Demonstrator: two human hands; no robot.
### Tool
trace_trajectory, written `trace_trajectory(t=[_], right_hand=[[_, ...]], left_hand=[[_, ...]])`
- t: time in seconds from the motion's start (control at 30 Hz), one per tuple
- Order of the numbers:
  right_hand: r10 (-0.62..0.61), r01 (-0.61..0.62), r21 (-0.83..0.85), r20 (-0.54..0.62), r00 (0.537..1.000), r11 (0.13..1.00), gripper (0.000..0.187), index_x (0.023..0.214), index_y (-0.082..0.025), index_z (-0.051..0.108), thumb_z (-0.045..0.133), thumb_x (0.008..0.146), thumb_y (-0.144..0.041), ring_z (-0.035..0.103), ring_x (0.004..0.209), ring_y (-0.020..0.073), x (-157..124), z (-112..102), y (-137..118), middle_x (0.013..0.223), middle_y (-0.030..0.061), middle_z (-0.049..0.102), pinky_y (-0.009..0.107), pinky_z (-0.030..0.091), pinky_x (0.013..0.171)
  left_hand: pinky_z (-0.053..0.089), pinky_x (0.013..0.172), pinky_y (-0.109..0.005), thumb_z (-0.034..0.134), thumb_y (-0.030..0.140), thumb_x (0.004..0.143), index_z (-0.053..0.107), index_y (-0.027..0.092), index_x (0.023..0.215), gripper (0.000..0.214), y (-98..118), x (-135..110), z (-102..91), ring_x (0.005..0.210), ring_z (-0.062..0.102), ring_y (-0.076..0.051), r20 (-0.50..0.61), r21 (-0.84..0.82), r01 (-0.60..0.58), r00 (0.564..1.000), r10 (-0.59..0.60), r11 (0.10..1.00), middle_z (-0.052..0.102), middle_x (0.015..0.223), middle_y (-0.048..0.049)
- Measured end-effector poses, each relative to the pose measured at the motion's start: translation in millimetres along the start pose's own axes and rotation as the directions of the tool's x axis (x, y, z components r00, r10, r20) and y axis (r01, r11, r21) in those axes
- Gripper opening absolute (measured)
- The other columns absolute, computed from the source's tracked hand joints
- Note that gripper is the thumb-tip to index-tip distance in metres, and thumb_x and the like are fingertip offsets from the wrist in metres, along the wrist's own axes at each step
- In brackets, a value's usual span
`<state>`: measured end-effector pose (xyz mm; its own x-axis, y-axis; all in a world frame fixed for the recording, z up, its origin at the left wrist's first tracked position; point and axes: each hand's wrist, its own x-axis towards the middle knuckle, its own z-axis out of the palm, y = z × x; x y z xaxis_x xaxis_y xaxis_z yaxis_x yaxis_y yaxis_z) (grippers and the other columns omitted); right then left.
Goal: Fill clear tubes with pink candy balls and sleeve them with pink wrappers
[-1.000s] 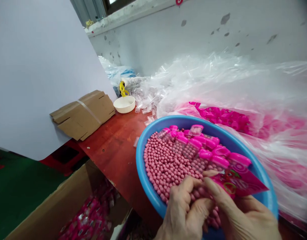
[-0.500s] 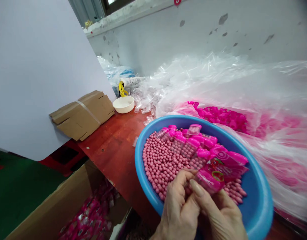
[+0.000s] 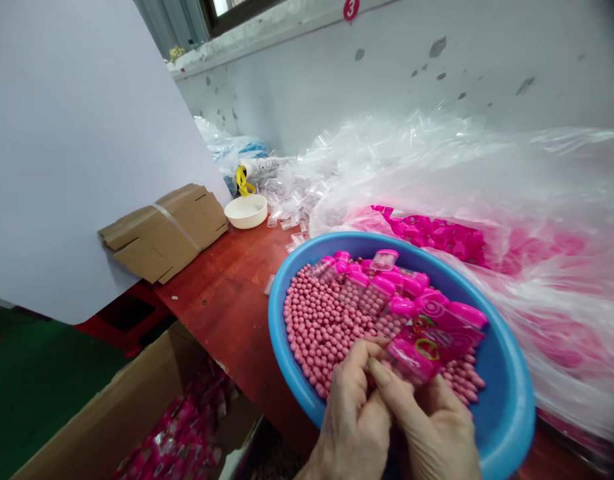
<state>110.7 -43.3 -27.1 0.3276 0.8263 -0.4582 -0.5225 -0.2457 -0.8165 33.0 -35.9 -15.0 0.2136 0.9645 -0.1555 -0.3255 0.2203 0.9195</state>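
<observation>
My left hand [image 3: 351,413] and my right hand [image 3: 424,417] meet at the near side of a blue basin [image 3: 507,400]. Thumbs and fingers of both pinch the clear near end of a pink printed plastic packet [image 3: 434,343]. Its far end points up and to the right over the basin. What lies inside the pinched end is hidden by my fingers. Below are many pink candy balls [image 3: 319,327], with several small clear containers with pink caps [image 3: 380,293] lying on top of them.
Left of the basin, folded cardboard [image 3: 167,233] and a white bowl [image 3: 247,212] rest on the red table [image 3: 227,287]. Clear plastic bags [image 3: 537,173] with pink caps [image 3: 447,237] lie behind. A cardboard box [image 3: 121,407] below holds pink packets [image 3: 177,433].
The view has shifted slightly, so the basin and hands appear a little further left. Both hands keep their pinch on the packet, with little other visible movement.
</observation>
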Motion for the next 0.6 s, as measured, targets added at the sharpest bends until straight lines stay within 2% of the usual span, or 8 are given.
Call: trace_trajectory(t=[0.13,0.23,0.3,0.4,0.5,0.6], right_hand=[[0.036,-0.038,0.118,0.014,0.999,0.992,0.045,0.093,-0.021,0.069,0.087,0.055,-0.037,0.071,0.088,0.0238,-5,5,0,0.089,0.0029,0.076,0.027,0.057,0.072],[0.031,-0.014,0.193,-0.086,0.996,0.981,0.046,0.094,-0.023,0.068,0.087,0.055,-0.036,0.071,0.068,0.0188,-5,5,1,0.082,0.0008,0.076,0.023,0.055,0.054],[0.018,0.009,0.203,-0.13,0.991,0.979,0.043,0.09,-0.024,0.067,0.087,0.055,-0.038,0.063,0.05,0.0122,-4,6,-1,0.074,-0.002,0.075,0.019,0.048,0.042],[0.019,0.0,0.186,-0.099,0.995,0.983,0.038,0.083,-0.022,0.067,0.083,0.059,-0.046,0.048,0.034,0.0065,-5,5,-5,0.056,-0.0045,0.066,0.018,0.039,0.034],[0.016,-0.001,0.135,-0.109,0.994,0.991,0.035,0.076,-0.02,0.068,0.084,0.057,-0.045,0.04,0.032,0.0053,-7,4,-7,0.041,-0.0074,0.051,0.016,0.033,0.03],[-0.013,0.022,0.057,-0.15,0.989,0.998,0.036,0.075,-0.018,0.07,0.087,0.053,-0.042,0.043,0.037,0.0062,-10,5,-5,0.048,-0.005,0.057,0.016,0.034,0.031]], left_hand=[[0.041,0.069,-0.021,0.06,0.025,0.087,0.06,0.014,0.097,0.015,6,3,1.4,0.07,0.053,-0.01,0.076,-0.239,0.017,0.997,0.002,0.971,0.061,0.077,-0.0008],[0.043,0.061,-0.018,0.062,0.026,0.085,0.058,0.014,0.098,0.018,2,6,-1.8,0.06,0.052,-0.006,0.098,-0.308,0.027,0.995,0.003,0.951,0.059,0.078,0.0007],[0.039,0.046,-0.015,0.064,0.033,0.083,0.056,0.015,0.097,0.024,-4,8,-4.4,0.047,0.046,-0.004,0.131,-0.287,0.067,0.991,-0.031,0.956,0.055,0.073,0.0029],[0.031,0.034,-0.014,0.065,0.042,0.08,0.053,0.015,0.094,0.033,-10,9,-6.7,0.038,0.042,-0.003,0.188,-0.198,0.101,0.98,-0.063,0.975,0.05,0.061,0.0057],[0.029,0.033,-0.013,0.063,0.044,0.081,0.051,0.015,0.092,0.034,-12,8,-6.6,0.036,0.04,-0.003,0.168,-0.154,0.08,0.984,-0.054,0.985,0.049,0.054,0.0066],[0.027,0.033,-0.013,0.062,0.044,0.083,0.051,0.015,0.088,0.031,-9,6,-5.5,0.035,0.035,-0.002,0.114,-0.143,0.075,0.992,-0.059,0.987,0.046,0.053,0.0079]])
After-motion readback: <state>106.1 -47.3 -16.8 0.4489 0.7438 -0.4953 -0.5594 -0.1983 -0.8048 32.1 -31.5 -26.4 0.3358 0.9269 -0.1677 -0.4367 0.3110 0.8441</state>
